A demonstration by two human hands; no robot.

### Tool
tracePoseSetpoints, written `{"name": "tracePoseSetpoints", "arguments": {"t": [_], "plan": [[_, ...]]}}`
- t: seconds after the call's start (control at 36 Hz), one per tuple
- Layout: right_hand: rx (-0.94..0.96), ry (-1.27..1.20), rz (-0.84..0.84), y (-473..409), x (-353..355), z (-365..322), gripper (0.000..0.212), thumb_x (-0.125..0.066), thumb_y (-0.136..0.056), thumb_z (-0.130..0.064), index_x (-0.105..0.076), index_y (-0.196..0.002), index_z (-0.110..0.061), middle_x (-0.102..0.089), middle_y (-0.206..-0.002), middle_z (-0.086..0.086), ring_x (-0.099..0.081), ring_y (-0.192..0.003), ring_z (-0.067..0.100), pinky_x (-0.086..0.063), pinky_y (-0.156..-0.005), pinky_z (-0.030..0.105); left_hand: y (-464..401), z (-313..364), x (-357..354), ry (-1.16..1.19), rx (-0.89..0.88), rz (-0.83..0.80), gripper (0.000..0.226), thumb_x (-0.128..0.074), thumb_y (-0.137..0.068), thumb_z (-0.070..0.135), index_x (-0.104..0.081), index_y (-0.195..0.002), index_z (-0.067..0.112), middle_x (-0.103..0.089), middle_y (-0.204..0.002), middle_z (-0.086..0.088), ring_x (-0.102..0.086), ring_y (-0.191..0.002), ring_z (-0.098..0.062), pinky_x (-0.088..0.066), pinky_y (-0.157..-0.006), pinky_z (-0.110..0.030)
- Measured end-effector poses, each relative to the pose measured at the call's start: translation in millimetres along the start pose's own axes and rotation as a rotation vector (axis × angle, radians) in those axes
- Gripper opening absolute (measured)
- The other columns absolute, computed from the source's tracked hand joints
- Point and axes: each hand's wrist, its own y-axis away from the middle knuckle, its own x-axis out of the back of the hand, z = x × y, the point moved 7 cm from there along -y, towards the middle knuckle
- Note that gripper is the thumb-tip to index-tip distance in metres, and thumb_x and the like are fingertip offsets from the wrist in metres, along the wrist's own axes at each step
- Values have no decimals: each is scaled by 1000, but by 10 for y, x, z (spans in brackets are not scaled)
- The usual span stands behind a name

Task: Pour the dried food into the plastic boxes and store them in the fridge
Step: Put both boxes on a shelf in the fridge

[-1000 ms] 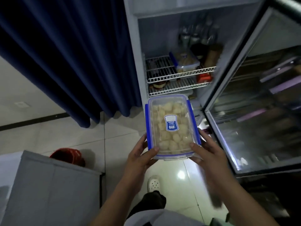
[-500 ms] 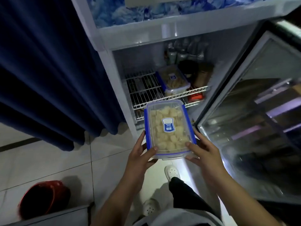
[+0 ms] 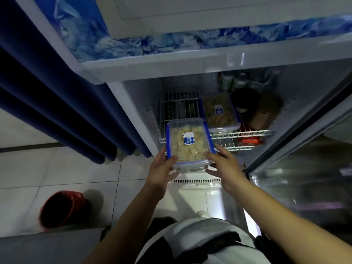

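Both my arms reach forward — my left hand (image 3: 162, 171) and right hand (image 3: 225, 168) grip the near corners of the plastic box (image 3: 188, 143) (thumbs on top, fingers underneath).

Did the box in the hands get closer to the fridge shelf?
Yes. The box has moved forward toward the wire shelf; its far end now overlaps the shelf's front edge, left of the box already stored.

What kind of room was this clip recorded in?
Probably a home kitchen or pantry corner: an open white fridge with wire shelves holding a blue-rimmed clear plastic food box, a white tiled floor, and a dark blue curtain beside it.
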Motion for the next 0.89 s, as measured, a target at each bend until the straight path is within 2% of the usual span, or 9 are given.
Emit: {"name": "tracePoseSetpoints", "arguments": {"t": [0.11, 0.19, 0.25, 0.33, 0.39, 0.53, 0.64, 0.78, 0.89], "plan": [[-58, 10, 27, -212, -77, -26, 63, -76, -80, -11, -55, -135, -30, -71, -114, 9, -66, -87, 27, -55, -79, 43, -121, 53, -99, -47, -49, 2, 39, -65, -95, 8, -63, -110, 43, -77, -95, 16, -75, -84, -6, -61, -67, -31], [-90, 2, 63, -306, -128, 7, 60, -74, -78, -7, -58, -133, -26, -69, -112, 10, -66, -97, 28, -56, -78, 43, -102, 143, -181, -222, -161, -23, 52, -70, -91, 9, -55, -124, 46, -70, -121, 9, -70, -105, -10, -58, -80, -28], [-117, -51, 86, -355, -148, 45, 53, -67, -81, -2, -60, -130, -21, -71, -102, 11, -68, -88, 28, -58, -74, 42, -94, 207, -223, -456, -287, -25, 64, -77, -85, 11, -47, -134, 40, -51, -141, 4, -57, -120, -9, -53, -91, -22], [-133, -95, 106, -430, -174, 55, 47, -59, -86, 5, -61, -128, -16, -70, -110, 13, -70, -82, 30, -60, -71, 40, -156, 194, -252, -802, -321, -15, 84, -84, -79, 18, -39, -149, 22, -30, -154, -2, -41, -137, -21, -42, -113, -41], [-124, -76, 90, -494, -200, 24, 46, -61, -86, 3, -62, -129, -15, -69, -116, 12, -70, -91, 31, -60, -77, 41, -212, 207, -212, -870, -293, 26, 82, -84, -79, 19, -41, -149, 18, -25, -159, -5, -38, -141, -29, -38, -115, -52], [-125, -41, 7, -546, -272, -94, 41, -62, -87, -2, -64, -124, -19, -74, -92, 4, -71, -83, 22, -59, -69, 34, -351, 276, -228, -1078, -320, 49, 78, -79, -82, 19, -41, -151, 22, -18, -165, -6, -28, -148, -32, -32, -117, -56], [-74, 22, -74, -586, -269, -151, 46, -61, -88, -4, -61, -131, -20, -70, -98, 7, -64, -85, 23, -56, -78, 37, -449, 302, -253, -1122, -295, 83, 80, -72, -86, 17, -34, -155, 28, -10, -168, -3, -19, -151, -35, -28, -119, -56], [187, 258, -90, -661, -177, -434, 48, -67, -90, -12, -59, -137, -20, -64, -115, -10, -63, -101, 6, -49, -76, 19, -580, 310, -392, -1336, -306, 82, 80, -65, -92, 32, -21, -159, 35, -1, -170, -6, 1, -154, -40, -7, -125, -51], [428, 887, -77, -811, -74, -652, 57, -66, -91, -29, -49, -145, -25, -47, -150, 3, -42, -138, 27, -38, -111, 37, -645, 256, -509, -1502, -346, 121, 84, -64, -92, 42, -13, -159, 39, 4, -170, -4, 9, -154, -41, 0, -123, -52]]}}
